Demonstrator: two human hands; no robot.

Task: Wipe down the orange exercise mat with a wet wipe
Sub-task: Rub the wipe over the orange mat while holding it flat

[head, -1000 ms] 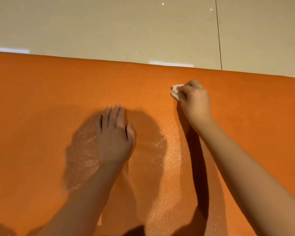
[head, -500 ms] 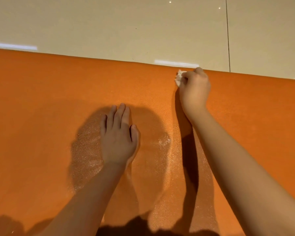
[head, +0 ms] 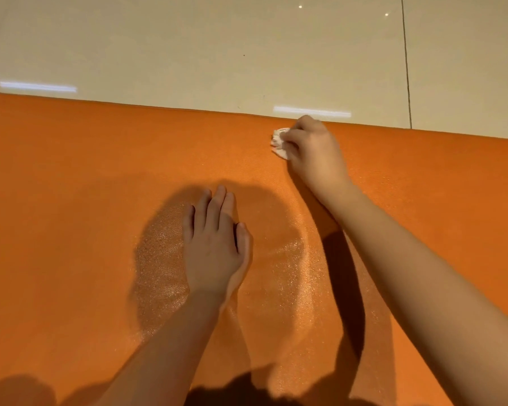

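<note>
1. Nearest the camera, a dark shadow [head: 241, 388] falls across the bottom of the orange mat [head: 71, 206]. The mat fills the lower two thirds of the view and runs out of frame on the left, right and near sides.
2. Two bare forearms [head: 423, 288] reach forward over the mat. The right one covers part of the mat's right half and casts a narrow dark band beside it.
3. The left hand [head: 214, 247] lies flat, palm down, on the middle of the mat. Its fingers are straight and close together, thumb alongside, holding nothing.
4. Around that hand and on the near side of it, a glossy patch [head: 276, 273] shows on the mat. The fine pebbled grain glints there, while the rest of the surface looks matte and even.
5. Farther off and to the right, the right hand [head: 314, 153] is curled, knuckles up, gripping a crumpled white wet wipe [head: 278, 142]. The wipe pokes out at the hand's left side and touches the mat just short of its far edge. Most of it is hidden under the fingers.
6. The mat's far edge is a thin straight line, slanting slightly down to the right.
7. Beyond it lies a pale beige tiled floor [head: 188, 48], smooth and shiny. One dark grout line [head: 406, 68] runs away from the mat on the right, and two bright strip-shaped light reflections [head: 38, 87] sit close to the mat's edge.
</note>
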